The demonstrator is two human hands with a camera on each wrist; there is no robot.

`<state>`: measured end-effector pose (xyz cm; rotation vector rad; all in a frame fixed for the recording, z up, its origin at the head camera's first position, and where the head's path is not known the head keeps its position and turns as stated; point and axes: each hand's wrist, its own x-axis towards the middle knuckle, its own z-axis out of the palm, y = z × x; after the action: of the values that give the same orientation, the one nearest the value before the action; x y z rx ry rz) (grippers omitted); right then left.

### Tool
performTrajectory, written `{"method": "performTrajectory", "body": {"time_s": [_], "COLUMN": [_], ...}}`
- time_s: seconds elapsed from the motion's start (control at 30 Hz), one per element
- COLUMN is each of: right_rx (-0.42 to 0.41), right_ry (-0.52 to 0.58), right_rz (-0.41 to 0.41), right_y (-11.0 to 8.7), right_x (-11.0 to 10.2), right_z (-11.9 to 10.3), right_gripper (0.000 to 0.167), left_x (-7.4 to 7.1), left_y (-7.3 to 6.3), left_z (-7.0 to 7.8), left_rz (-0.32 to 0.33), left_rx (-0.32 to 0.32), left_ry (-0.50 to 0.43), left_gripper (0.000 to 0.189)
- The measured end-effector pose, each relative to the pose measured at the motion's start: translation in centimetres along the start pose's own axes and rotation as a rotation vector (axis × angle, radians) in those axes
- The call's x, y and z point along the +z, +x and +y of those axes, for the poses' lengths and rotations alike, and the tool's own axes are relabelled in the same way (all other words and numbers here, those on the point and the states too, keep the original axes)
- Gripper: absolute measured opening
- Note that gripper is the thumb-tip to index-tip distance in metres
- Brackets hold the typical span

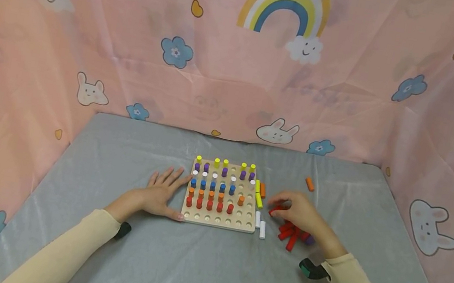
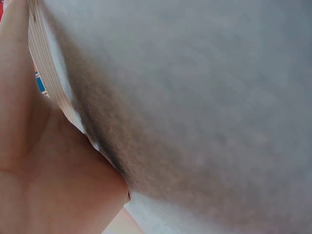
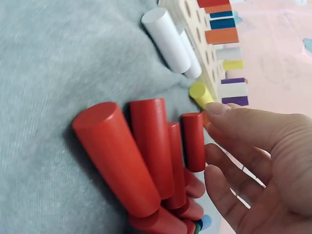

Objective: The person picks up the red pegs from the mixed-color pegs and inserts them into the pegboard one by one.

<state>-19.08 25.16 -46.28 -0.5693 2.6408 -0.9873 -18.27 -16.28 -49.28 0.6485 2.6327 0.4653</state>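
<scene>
A wooden pegboard stands mid-table with rows of yellow, purple, white, blue, orange and red pegs; some holes are bare. My left hand lies spread at its left side, fingertips and thumb at the board's edge. In the left wrist view, the left palm partly hides that edge. To the right of the board, my right hand hovers at a pile of red pegs. Its thumb and fingers are parted beside one red peg, with nothing gripped between them.
Along the board's right side lie white pegs, yellow pegs and an orange peg. Another orange peg lies farther back. A purple peg shows beside the red pile. Pink patterned cloth walls the grey table.
</scene>
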Motion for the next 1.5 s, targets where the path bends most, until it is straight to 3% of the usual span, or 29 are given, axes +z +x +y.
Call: {"method": "performTrajectory", "body": {"time_s": [0.27,0.9,1.13,1.5], "right_rx": [-0.018,-0.089,-0.087,-0.045], "right_ry": [-0.024,-0.132,-0.091,-0.05], "right_rz": [-0.016,-0.054,-0.049,-0.014], "right_y": [0.1,0.4,0.5,0.6], "right_x": [0.2,0.1,0.2,0.3], "right_z": [0.9,1.4,2.0,2.6], "right_gripper": [0.019,0.015,0.013,0.015], "left_x": [0.8,0.6,0.5,0.5], "left_y": [0.6,0.2,0.3,0.5], "left_z": [-0.7,-0.4,-0.3,-0.4], "left_rz": [0.002,0.001,-0.02,0.007], "left_rx": [-0.017,-0.014,-0.023,-0.008], "left_ry": [0.001,-0.007,-0.003,0.009], "left_gripper": [0.12,0.119,0.121,0.12]}}
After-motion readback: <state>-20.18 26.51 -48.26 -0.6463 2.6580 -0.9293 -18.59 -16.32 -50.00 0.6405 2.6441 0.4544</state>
